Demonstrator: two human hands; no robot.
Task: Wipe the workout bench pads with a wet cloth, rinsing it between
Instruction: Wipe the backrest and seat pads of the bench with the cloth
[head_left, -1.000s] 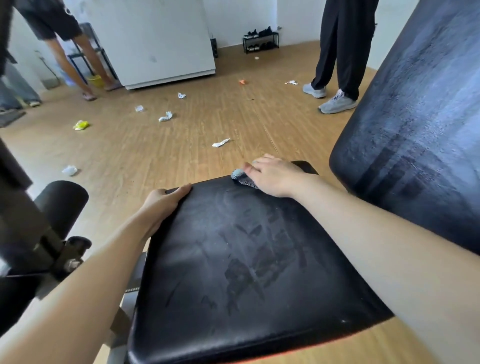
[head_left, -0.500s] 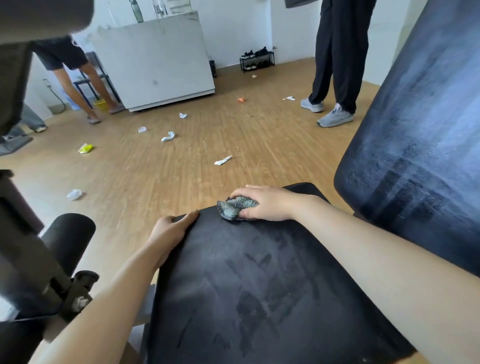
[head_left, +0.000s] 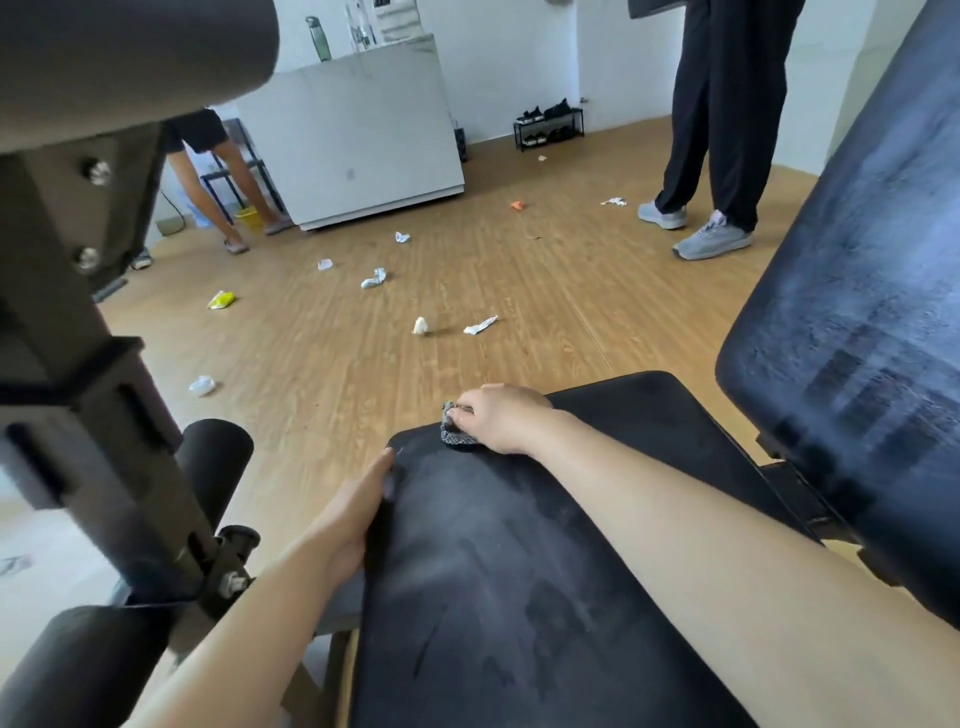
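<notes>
The right hand (head_left: 501, 415) grips the balled grey cloth (head_left: 456, 432) against the seat pad's (head_left: 519, 571) far left corner, while the left hand (head_left: 348, 525) clasps the pad's left edge.

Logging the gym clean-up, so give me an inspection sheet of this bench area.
Surface: black padded seat pad, dusty, wipe streaks.
Job's things: small grey patterned cloth on the pad's far edge; black upright back pad, streaked.
Clutter: crumpled paper scraps across the wooden floor.
Hands: right hand grips the cloth; left hand holds the pad's left edge.
Cables: nothing seen at the bench.
Surroundings: person in black trousers, person in shorts, white counter, shoe rack, grey metal frame.
</notes>
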